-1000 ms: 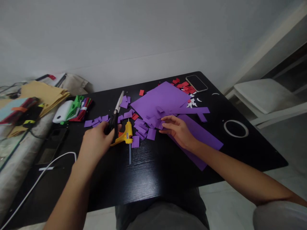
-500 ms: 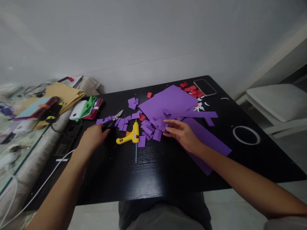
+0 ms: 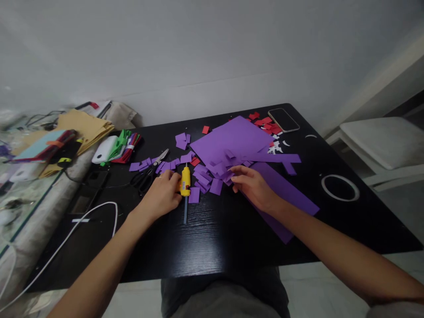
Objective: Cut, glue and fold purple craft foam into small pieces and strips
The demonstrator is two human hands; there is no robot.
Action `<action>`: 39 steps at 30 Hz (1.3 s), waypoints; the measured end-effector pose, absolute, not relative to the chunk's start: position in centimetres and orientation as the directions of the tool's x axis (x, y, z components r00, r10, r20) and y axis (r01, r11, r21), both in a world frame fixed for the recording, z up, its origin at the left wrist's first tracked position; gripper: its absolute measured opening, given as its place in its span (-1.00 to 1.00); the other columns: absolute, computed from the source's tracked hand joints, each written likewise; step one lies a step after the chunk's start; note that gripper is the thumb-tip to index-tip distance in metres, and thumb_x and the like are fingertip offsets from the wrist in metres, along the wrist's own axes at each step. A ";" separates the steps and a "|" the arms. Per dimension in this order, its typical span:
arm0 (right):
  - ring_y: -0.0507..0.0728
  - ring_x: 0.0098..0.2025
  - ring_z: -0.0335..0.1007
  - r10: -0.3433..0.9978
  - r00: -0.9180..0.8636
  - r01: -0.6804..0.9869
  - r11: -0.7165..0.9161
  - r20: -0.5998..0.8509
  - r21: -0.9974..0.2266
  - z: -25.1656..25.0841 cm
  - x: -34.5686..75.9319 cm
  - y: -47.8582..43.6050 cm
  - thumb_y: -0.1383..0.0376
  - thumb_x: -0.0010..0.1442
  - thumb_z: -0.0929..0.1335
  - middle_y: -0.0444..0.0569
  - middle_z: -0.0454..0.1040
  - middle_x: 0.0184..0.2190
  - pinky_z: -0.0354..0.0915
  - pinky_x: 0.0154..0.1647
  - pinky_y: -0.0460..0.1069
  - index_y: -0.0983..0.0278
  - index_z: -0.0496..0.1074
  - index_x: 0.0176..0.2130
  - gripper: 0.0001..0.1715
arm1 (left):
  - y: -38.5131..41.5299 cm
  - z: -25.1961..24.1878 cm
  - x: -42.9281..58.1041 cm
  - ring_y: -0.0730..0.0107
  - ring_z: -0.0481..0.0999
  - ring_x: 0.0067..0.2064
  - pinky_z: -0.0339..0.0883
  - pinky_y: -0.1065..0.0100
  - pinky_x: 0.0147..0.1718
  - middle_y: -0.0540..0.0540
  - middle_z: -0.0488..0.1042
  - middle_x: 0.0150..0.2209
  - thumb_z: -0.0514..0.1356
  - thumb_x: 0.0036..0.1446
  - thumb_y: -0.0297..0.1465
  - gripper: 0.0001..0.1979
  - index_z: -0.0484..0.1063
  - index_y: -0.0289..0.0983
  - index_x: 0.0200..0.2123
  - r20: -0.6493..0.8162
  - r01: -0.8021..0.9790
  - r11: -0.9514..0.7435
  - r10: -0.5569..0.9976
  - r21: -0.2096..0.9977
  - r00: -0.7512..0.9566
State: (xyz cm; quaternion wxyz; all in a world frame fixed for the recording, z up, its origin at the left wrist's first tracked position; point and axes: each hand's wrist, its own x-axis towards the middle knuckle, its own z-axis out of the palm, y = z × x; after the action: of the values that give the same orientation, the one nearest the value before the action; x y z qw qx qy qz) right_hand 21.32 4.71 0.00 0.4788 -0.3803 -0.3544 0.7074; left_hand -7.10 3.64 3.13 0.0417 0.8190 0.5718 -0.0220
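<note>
My left hand [image 3: 164, 192] is closed around the handle of a yellow glue gun [image 3: 186, 181], which lies on the black table with a glue stick poking out of its back. Just left of that hand rest black-handled scissors [image 3: 154, 168], blades pointing away from me. My right hand [image 3: 253, 187] hovers at the pile of small purple paper squares [image 3: 202, 177], fingers curved and apart, fingertips close to the nearest squares; whether they touch is unclear. Behind the pile lies a large purple sheet [image 3: 236, 137]. Another purple sheet [image 3: 285, 198] sits partly under my right hand.
Red scraps [image 3: 270, 126], white scraps [image 3: 275, 148] and a phone [image 3: 283, 120] lie at the far right. A white ring [image 3: 340, 187] is near the right edge. Bundled coloured strips [image 3: 127, 148], brown envelopes [image 3: 86, 130] and a white cable [image 3: 71, 232] occupy the left.
My left hand has moved right, from the scissors to the glue gun, and left the scissors on the table. The fingers of my right hand have curled slightly.
</note>
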 end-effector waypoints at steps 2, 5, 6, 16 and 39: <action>0.05 -0.36 0.36 0.943 -0.271 -0.416 -0.295 -0.193 -0.860 0.0 21.4 4.8 0.35 -0.04 0.50 -0.10 0.51 -0.31 0.27 -0.46 -0.06 0.23 0.56 -0.26 -0.75 | 3.9 2.9 -7.5 -0.05 0.45 -0.05 0.39 0.02 -0.03 -0.33 0.36 -0.06 0.17 0.07 -0.43 -0.66 0.39 -0.37 -0.05 -0.067 0.932 -0.350 0.932 0.097 0.357; 0.09 -0.34 0.44 0.936 -0.299 -0.428 -0.305 -0.185 -0.851 -0.1 21.5 4.9 0.35 -0.03 0.50 -0.09 0.52 -0.35 0.28 -0.47 -0.05 0.23 0.54 -0.24 -0.73 | 3.8 3.6 -8.2 0.05 0.45 -0.06 0.39 0.07 -0.02 -0.28 0.33 -0.04 0.14 0.13 -0.39 -0.69 0.34 -0.32 -0.04 -0.025 0.897 -0.375 0.920 0.233 0.391; 0.09 -0.34 0.46 0.935 -0.303 -0.434 -0.306 -0.182 -0.848 -0.1 21.6 5.0 0.35 -0.03 0.51 -0.10 0.53 -0.35 0.30 -0.46 -0.05 0.23 0.53 -0.25 -0.73 | 3.7 4.0 -8.4 0.08 0.45 -0.06 0.39 0.09 -0.02 -0.26 0.33 -0.02 0.13 0.14 -0.39 -0.69 0.33 -0.31 -0.03 -0.004 0.882 -0.381 0.917 0.276 0.398; 0.10 -0.21 0.53 0.930 -0.331 -0.388 -0.286 -0.157 -0.877 -0.4 21.4 4.4 0.41 -0.11 0.51 -0.08 0.57 -0.18 0.45 0.00 0.09 0.24 0.59 -0.42 -0.85 | 3.9 4.8 -6.1 0.29 0.48 -0.38 0.38 0.30 -0.34 -0.08 0.48 -0.37 0.05 0.32 -0.07 -0.62 0.41 -0.27 -0.10 -0.008 0.693 -0.108 0.987 0.713 0.162; 0.10 -0.34 0.54 0.934 -0.313 -0.084 -0.205 -0.169 -0.975 0.0 16.5 3.6 0.29 -0.07 0.59 -0.10 0.55 -0.36 0.50 -0.21 0.05 0.24 0.49 -0.32 -0.68 | 2.6 2.6 -3.5 0.37 0.52 -0.41 0.41 0.34 -0.42 0.02 0.48 -0.41 0.34 0.09 -0.18 -0.67 0.33 -0.23 -0.24 -0.046 0.244 0.030 0.997 0.969 0.060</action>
State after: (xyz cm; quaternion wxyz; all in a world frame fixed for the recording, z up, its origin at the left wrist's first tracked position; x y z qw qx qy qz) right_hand 16.52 3.56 0.01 0.3951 -0.4326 -0.4915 0.6443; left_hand -3.54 2.64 2.62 0.4605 0.5637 0.5503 0.4091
